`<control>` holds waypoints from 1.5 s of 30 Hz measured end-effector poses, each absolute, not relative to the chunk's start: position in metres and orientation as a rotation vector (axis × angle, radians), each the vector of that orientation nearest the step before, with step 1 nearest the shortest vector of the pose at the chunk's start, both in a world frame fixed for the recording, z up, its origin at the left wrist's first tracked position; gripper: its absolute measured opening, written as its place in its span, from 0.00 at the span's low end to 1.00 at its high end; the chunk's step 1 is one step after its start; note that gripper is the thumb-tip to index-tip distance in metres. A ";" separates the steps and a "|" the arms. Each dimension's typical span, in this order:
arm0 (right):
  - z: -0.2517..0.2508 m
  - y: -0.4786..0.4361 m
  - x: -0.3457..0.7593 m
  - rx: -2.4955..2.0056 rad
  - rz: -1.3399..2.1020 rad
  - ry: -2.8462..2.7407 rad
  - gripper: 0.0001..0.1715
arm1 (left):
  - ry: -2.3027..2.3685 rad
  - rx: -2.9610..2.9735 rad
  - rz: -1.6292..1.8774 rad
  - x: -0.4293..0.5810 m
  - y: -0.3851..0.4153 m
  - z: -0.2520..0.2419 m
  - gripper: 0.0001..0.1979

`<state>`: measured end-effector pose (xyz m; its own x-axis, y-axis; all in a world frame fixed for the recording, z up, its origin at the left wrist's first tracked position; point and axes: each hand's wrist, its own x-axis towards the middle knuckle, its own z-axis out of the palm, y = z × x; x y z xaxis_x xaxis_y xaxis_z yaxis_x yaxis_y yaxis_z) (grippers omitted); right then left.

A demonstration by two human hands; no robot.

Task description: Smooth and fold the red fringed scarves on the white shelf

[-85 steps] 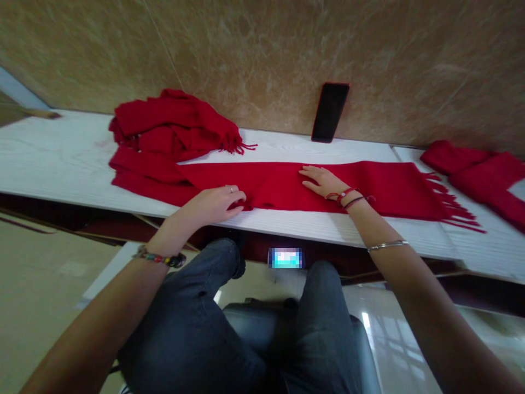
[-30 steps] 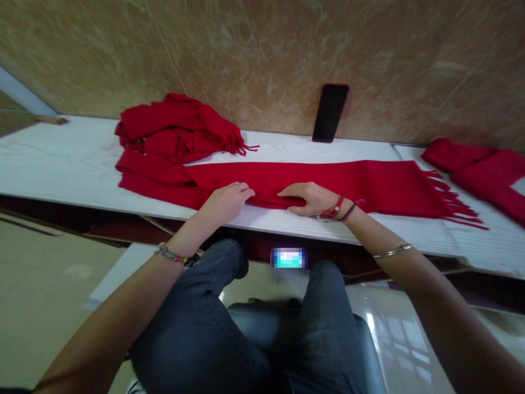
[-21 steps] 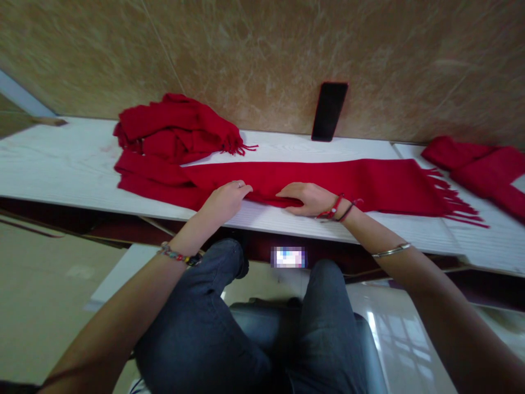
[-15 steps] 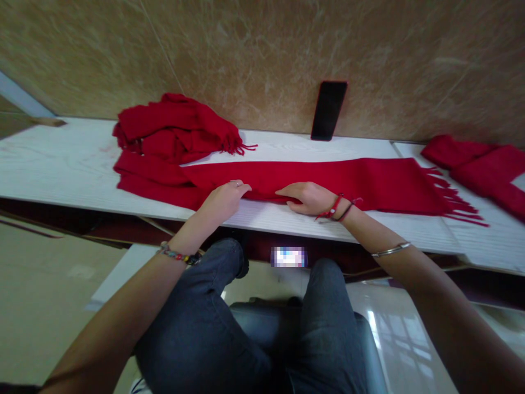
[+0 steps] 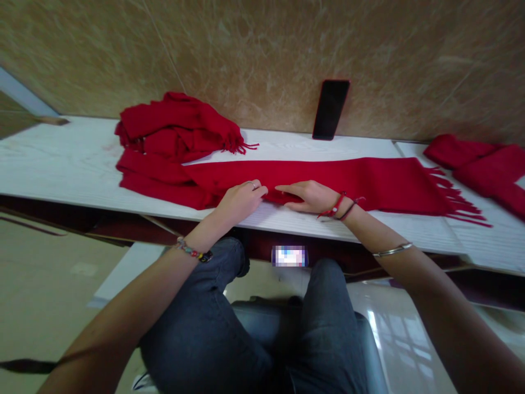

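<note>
A long red scarf (image 5: 369, 183) lies stretched along the white table (image 5: 61, 164), its fringe at the right end. My left hand (image 5: 241, 200) rests on the scarf's near edge with fingers curled, pinching the cloth. My right hand (image 5: 309, 196) lies just to the right of it, fingers closed on the same near edge. The two hands sit almost touching at the scarf's middle.
A heap of red scarves (image 5: 176, 128) sits at the back left, overlapping the stretched scarf's left end. More red scarves (image 5: 479, 167) lie at the far right. A dark phone (image 5: 330, 109) leans on the brown wall. My knees are under the table edge.
My right hand slid from the flat middle of the scarf to its near edge and closed. My left hand then moved right until the two hands nearly meet.
</note>
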<state>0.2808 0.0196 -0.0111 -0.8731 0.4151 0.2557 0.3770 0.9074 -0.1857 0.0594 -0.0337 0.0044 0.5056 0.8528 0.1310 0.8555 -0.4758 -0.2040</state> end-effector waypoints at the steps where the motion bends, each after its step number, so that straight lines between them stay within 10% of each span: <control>1: -0.011 0.019 0.281 -0.590 0.175 -2.783 0.32 | -1.450 -2.499 -0.027 0.061 -0.033 0.004 0.11; 45: -0.005 0.019 0.282 -0.714 0.120 -2.722 0.07 | -1.090 -2.486 -0.255 0.054 -0.028 -0.006 0.15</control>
